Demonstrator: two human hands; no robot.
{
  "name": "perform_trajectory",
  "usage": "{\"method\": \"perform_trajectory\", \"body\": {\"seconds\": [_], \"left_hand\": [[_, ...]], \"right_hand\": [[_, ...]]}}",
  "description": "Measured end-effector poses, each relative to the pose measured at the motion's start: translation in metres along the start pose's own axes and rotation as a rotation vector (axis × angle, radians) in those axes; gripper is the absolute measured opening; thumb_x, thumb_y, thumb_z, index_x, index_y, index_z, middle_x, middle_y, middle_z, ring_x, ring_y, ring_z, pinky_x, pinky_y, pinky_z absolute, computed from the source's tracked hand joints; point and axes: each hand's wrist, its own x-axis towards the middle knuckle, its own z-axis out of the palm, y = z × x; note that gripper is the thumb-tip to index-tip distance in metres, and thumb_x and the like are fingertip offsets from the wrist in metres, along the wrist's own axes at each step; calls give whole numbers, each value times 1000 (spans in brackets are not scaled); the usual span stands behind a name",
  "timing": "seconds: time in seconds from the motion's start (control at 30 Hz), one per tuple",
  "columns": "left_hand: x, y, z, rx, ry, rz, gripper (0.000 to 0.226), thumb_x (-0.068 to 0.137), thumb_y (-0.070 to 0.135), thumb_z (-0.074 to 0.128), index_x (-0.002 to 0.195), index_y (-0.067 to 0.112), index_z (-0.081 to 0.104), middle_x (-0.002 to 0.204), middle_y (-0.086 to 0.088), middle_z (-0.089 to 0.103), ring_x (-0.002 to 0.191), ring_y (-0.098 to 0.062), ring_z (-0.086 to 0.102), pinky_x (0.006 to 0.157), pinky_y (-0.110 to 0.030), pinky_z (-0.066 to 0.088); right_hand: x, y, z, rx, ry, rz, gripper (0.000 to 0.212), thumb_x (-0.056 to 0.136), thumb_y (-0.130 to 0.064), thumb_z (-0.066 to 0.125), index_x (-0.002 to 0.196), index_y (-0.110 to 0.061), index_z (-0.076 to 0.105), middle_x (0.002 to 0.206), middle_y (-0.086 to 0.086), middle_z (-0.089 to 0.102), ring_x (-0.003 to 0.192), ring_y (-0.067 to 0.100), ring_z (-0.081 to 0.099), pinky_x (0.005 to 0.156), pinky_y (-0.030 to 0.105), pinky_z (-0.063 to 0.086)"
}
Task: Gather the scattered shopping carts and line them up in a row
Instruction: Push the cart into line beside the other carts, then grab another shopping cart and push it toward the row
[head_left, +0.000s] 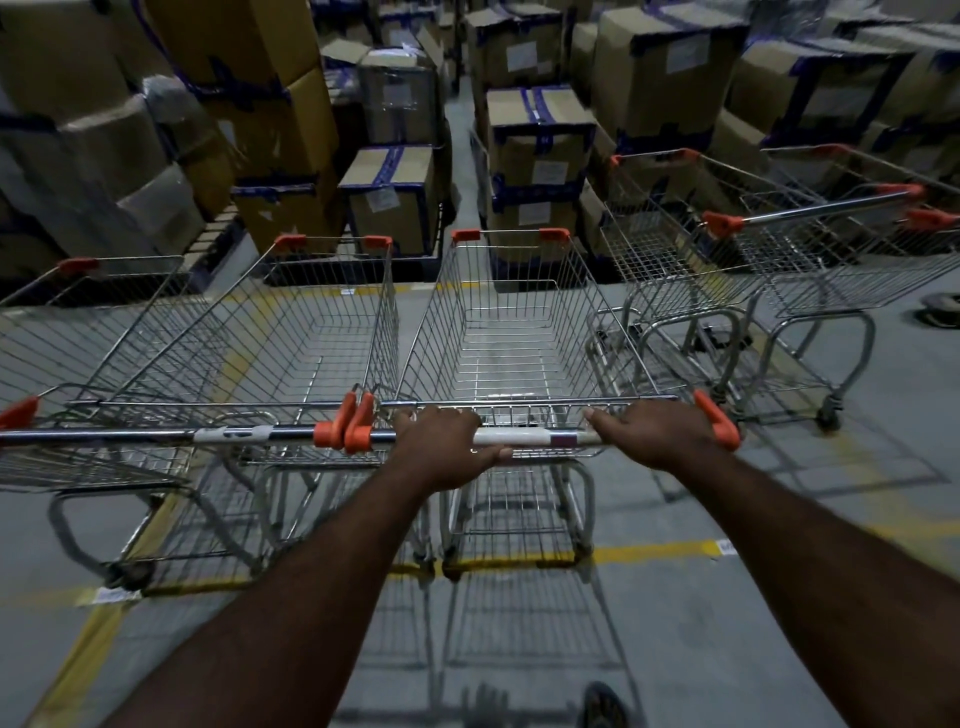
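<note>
Both my hands are wrapped round the handle bar (530, 436) of the middle shopping cart (509, 332), fingers curled over its top. My left hand (441, 447) sits near the orange left end cap (359, 427) and my right hand (652, 434) just inside the right end. This cart stands on the grey floor across a yellow line (649, 553), side by side with a second cart (291, 338) on its left, their orange handle ends touching, and a third cart (78, 322) shows at the far left. Two more carts (675, 249) stand close together at an angle to the right, in front of stacked cardboard boxes (540, 130).
</note>
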Motion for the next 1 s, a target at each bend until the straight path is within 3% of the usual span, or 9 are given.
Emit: {"method": "perform_trajectory", "body": {"seconds": [0.17, 0.3, 0.4, 0.5, 0.67, 0.73, 0.83, 0.93, 1.0], "left_hand": [[10, 1, -5, -63, -65, -14, 83, 79, 91, 14, 106, 29, 63, 108, 0, 69, 106, -25, 61, 103, -60, 34], [19, 18, -9, -152, -84, 30, 80, 87, 84, 15, 101, 27, 68, 99, 1, 68, 99, -22, 62, 96, -49, 44], [32, 48, -15, -152, -69, 80, 72, 93, 77, 17, 101, 25, 66, 107, -3, 69, 104, -25, 62, 93, -44, 47], [54, 81, -21, -129, -87, 112, 66, 96, 72, 19, 110, 28, 66, 115, -3, 68, 112, -26, 60, 96, -47, 46], [106, 144, -35, -64, -65, 155, 61, 96, 70, 22, 93, 24, 62, 110, -6, 68, 107, -29, 60, 92, -45, 48], [124, 176, -43, -46, -41, 177, 58, 96, 70, 23, 88, 25, 59, 109, -6, 67, 106, -29, 60, 90, -45, 49], [151, 230, -56, -22, 14, 228, 57, 98, 67, 27, 100, 24, 64, 112, -7, 67, 107, -29, 61, 88, -43, 50], [175, 284, -72, -18, 60, 293, 51, 98, 63, 34, 108, 25, 66, 113, -6, 68, 105, -28, 62, 81, -38, 50], [190, 319, -85, -19, 86, 327, 46, 97, 62, 38, 108, 27, 66, 111, -4, 67, 103, -26, 61, 78, -37, 50]], "right_hand": [[-5, -2, -9, 35, -53, -28, 90, 92, -80, 10, 105, -20, 76, 118, 11, 70, 112, 29, 63, 96, 41, 43], [-8, -4, -11, 64, -62, -31, 83, 95, -77, 12, 110, -23, 74, 122, 11, 69, 119, 29, 61, 105, 47, 40], [2, 2, -18, 221, -116, -40, 73, 99, -71, 28, 103, -17, 76, 109, 13, 70, 109, 30, 65, 89, 36, 46], [11, 18, -35, 238, -51, -58, 55, 100, -59, 43, 101, -13, 74, 100, 11, 70, 98, 28, 65, 72, 31, 41], [24, 73, -65, 237, 43, -61, 39, 98, -56, 49, 88, -22, 65, 87, 1, 66, 90, 25, 64, 69, 32, 43], [27, 104, -77, 210, 70, -62, 41, 98, -54, 48, 95, -19, 68, 94, 5, 69, 89, 25, 63, 67, 32, 42], [25, 153, -94, 196, 112, -46, 41, 100, -51, 48, 105, -17, 71, 102, 9, 70, 93, 27, 63, 69, 33, 44], [21, 203, -108, 220, 148, -10, 40, 99, -51, 50, 104, -18, 72, 102, 8, 71, 97, 28, 65, 73, 34, 49], [20, 237, -116, 217, 180, 11, 36, 98, -50, 52, 102, -19, 71, 102, 6, 71, 98, 27, 65, 68, 33, 44]]}}
